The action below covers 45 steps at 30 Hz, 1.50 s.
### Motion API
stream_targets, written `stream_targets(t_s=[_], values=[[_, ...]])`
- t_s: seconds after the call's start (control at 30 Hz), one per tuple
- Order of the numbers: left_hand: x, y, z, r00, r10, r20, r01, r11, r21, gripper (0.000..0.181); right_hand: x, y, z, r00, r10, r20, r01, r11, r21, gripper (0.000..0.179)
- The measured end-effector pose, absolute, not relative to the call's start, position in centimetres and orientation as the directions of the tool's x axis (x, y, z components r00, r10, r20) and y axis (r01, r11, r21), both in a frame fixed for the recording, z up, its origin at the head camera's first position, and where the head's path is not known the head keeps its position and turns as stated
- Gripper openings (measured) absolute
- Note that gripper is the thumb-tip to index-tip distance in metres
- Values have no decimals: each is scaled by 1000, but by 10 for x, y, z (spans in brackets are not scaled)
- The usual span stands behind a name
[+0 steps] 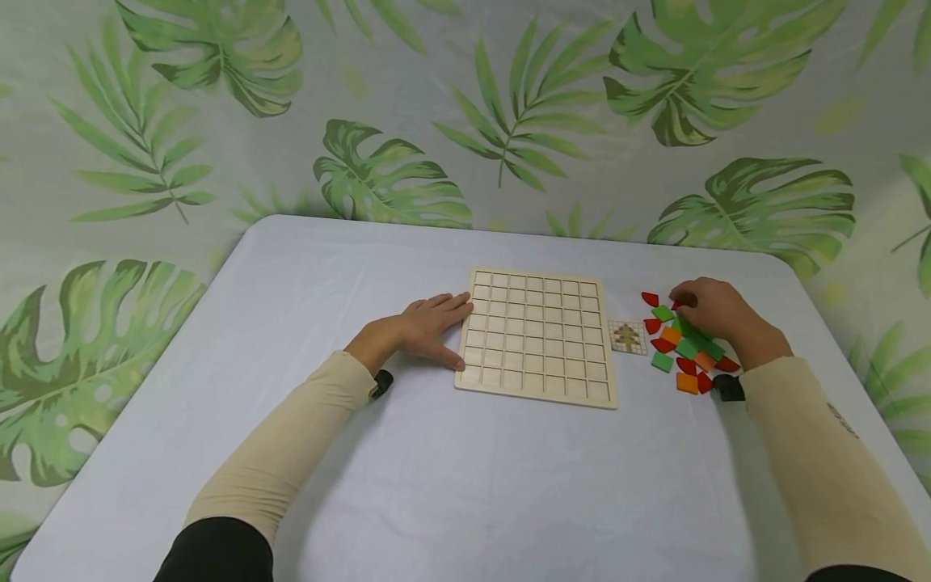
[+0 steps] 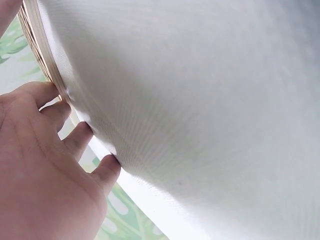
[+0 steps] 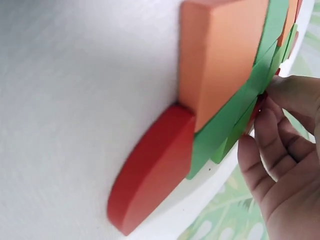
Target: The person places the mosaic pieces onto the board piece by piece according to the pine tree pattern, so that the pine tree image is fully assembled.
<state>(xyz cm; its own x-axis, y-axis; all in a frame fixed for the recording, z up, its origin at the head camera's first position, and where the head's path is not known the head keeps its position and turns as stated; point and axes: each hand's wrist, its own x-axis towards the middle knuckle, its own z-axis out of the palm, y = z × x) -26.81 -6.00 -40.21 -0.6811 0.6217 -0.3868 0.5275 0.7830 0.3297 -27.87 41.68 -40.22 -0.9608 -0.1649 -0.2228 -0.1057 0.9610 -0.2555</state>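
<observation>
A pale wooden grid board [image 1: 534, 338] lies on the table with bare cells. My left hand [image 1: 429, 327] rests at its left edge, fingers extended and spread, thumb near the lower left corner. In the left wrist view, fingertips [image 2: 108, 170] press on the white cloth beside the board's side. To the right, my right hand [image 1: 716, 311] reaches over a pile of coloured pieces, its thumb and fingers pinching a red piece [image 1: 676, 306], mostly hidden by the fingers. Green tiles [image 1: 662, 361], orange tiles [image 1: 687, 383] and red curved pieces [image 1: 650, 299] lie around it.
A small card [image 1: 627, 337] with a tree-like pattern on a grid lies between board and pile. The white-covered table [image 1: 509, 485] stands against a leaf-print backdrop [image 1: 393, 170]. A dark wrist camera [image 1: 728, 388] sits under the right wrist, close to the pieces.
</observation>
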Motion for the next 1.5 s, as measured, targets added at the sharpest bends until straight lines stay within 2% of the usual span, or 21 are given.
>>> stream_targets(t_s=[0.3, 0.73, 1.0, 1.23, 1.5], values=[[-267, -60, -400, -682, 621, -386, 525, 784, 332, 108, -276, 418, -399, -966, -157, -204, -102, 961, -256, 36], [-267, -60, -401, -687, 620, -379, 526, 784, 329, 108, -265, 420, -397, -990, -69, -121, -24, 940, -340, 44], [-267, -61, -399, -689, 622, -373, 528, 783, 330, 107, -259, 395, -388, -991, -133, -30, -112, 918, -381, 38], [-267, -61, -401, -685, 619, -384, 521, 785, 336, 107, -249, 365, -382, -960, -243, 141, -279, 873, -400, 31], [-267, -60, -401, -682, 617, -393, 517, 786, 338, 108, -253, 333, -382, -925, -321, 203, -379, 812, -444, 28]])
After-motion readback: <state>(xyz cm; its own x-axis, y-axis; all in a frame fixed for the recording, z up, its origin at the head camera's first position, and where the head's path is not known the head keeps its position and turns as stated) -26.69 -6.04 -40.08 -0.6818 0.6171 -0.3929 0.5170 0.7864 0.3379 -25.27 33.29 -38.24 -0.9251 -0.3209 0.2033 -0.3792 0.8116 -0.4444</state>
